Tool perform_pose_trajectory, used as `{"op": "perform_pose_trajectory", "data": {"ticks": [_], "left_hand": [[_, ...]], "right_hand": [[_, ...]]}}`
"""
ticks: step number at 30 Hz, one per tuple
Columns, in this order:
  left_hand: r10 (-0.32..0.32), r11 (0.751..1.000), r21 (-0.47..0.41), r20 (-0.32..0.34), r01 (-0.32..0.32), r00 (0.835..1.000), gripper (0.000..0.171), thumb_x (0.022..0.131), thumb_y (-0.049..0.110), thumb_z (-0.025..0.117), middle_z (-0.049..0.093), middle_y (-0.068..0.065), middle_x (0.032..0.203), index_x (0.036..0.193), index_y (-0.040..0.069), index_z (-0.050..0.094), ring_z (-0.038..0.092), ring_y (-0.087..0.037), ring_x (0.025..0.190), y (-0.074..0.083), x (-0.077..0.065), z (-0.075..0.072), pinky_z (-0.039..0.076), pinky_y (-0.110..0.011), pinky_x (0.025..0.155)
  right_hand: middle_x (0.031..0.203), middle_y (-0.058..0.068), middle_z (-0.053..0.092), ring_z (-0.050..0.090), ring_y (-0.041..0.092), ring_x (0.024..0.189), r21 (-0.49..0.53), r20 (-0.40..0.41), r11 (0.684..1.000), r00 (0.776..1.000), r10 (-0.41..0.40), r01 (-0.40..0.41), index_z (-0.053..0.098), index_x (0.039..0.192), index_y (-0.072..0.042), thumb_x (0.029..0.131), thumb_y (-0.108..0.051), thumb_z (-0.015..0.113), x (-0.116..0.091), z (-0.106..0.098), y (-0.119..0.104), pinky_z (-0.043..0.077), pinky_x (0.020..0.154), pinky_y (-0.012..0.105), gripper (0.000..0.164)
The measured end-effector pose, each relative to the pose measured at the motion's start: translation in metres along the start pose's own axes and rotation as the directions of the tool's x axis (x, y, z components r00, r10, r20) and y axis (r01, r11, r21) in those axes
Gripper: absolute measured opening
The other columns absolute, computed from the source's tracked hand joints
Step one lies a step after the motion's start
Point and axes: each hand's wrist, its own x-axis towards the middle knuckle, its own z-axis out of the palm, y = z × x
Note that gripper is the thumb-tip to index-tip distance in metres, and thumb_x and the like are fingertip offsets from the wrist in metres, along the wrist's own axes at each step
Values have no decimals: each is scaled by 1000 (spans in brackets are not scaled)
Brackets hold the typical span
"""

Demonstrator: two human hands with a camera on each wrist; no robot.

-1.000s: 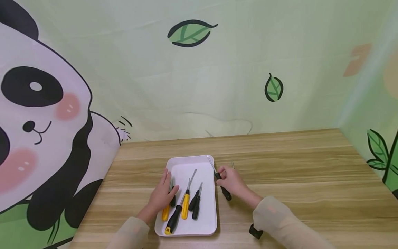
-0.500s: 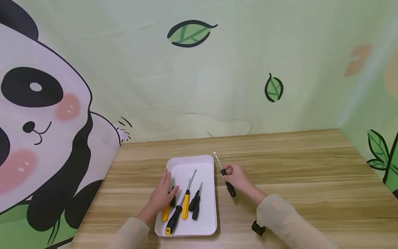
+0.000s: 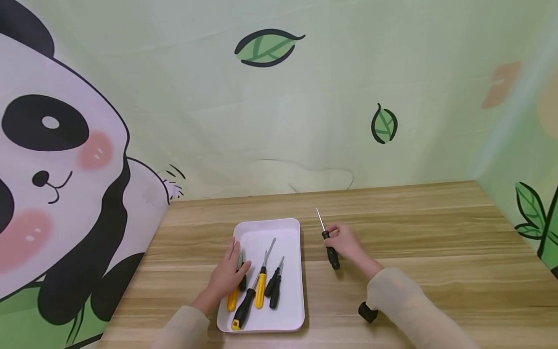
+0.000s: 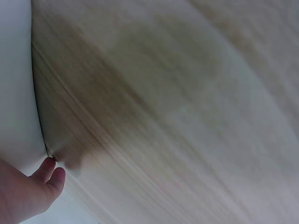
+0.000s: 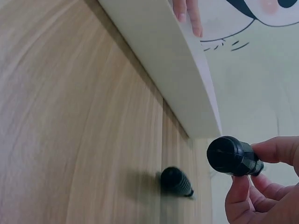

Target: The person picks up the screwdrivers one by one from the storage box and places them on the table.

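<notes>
My right hand pinches a black-handled screwdriver over the table, right of the white tray. Its thin metal shaft points away from me. In the right wrist view, fingertips and thumb close around the black handle, and a second black handle lies on the table below it. The head view has that second tool hidden behind the hand. My left hand rests on the tray's left rim, fingers extended. The left wrist view has two of its fingertips at the tray's outer wall.
Inside the tray lie several screwdrivers: a yellow-handled one, a large black-and-yellow one, and small black ones. More handles are partly under my left hand. A panda-print backdrop stands behind the wooden table.
My right hand has carried the black-handled screwdriver rightward, from the tray's right rim to over the table beside it. The left hand and the tray have stayed in place.
</notes>
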Motion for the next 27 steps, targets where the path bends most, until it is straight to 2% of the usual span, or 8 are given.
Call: {"op": "perform_pose_trajectory", "data": {"ticks": [8, 15, 27], "left_hand": [[-3, 1000, -1, -4, 3, 1000, 75, 88, 41, 50, 2, -9, 152, 143, 5, 15, 23, -33, 135, 0, 0, 0, 28, -50, 105], [-7, 1000, -9, 2, 7, 1000, 75, 88, 41, 50, 1, -9, 152, 143, 5, 14, 22, -33, 136, 0, 0, 0, 27, -50, 106], [-11, 1000, -5, 1, 11, 1000, 75, 88, 41, 50, 2, -9, 152, 143, 6, 14, 23, -32, 135, 0, -1, 1, 27, -50, 106]], "right_hand": [[94, 23, 61, 58, 13, 65, 41, 0, 997, 997, 72, -72, 51, 108, 6, 75, 0, 58, 6, -7, 13, 47, 49, 19, 34], [86, 16, 61, 52, 11, 57, 65, -10, 991, 993, 117, -116, 52, 106, 4, 73, -1, 62, 8, -12, 19, 47, 49, 22, 35], [79, 8, 58, 51, 8, 55, 134, -4, 977, 986, 169, -167, 53, 105, 5, 76, -4, 63, 12, -16, 30, 46, 48, 22, 32]]}}
